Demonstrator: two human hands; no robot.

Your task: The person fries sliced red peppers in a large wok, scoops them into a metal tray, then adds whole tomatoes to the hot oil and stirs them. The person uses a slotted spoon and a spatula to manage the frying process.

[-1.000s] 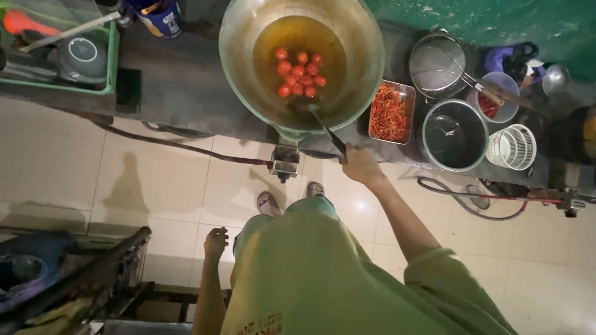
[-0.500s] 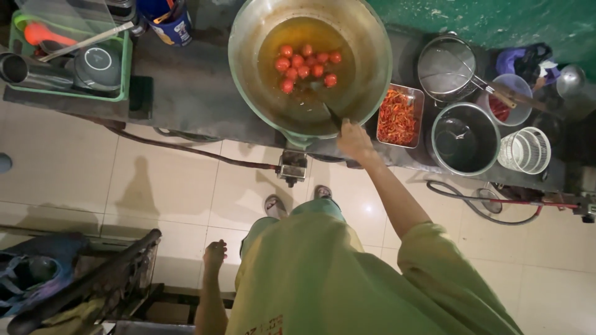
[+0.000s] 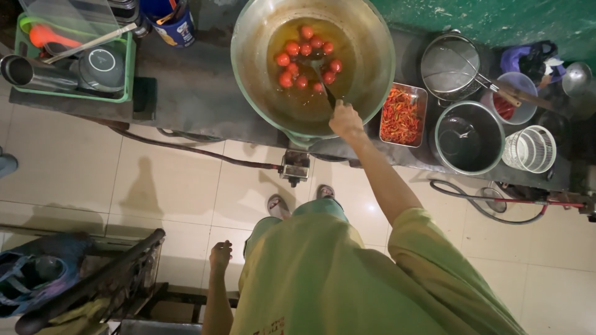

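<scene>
**Frying in hand: tomatoes in the oil, none lifted out**

- Far left, counter: green crate (image 3: 127, 68) holding a dark round lid, a metal cylinder and an orange utensil. Beside it a blue tub (image 3: 174, 25) of tools. None of this is being handled.
- Left hand (image 3: 220, 255) hangs low by the person's side, fingers loosely curled around nothing, well apart from the counter.
- Centre: big metal wok (image 3: 248, 68) with amber oil pooled at the bottom. A cluster of small red tomatoes (image 3: 292, 48) floats in it, skins whole and bright as far as can be seen.
- Right hand (image 3: 345, 120) is closed around the dark handle of a ladle (image 3: 321, 75) at the wok's near rim; the bowl end sits among the tomatoes.
- Right of the wok: steel tray of red chillies (image 3: 400, 115), untouched. Then a wire strainer (image 3: 448, 65), an empty steel pot (image 3: 469, 138), a white basket (image 3: 529, 149).
- Judgement: stirring is under way. The strainer and pot stand unused, so draining looks left to do.
</scene>
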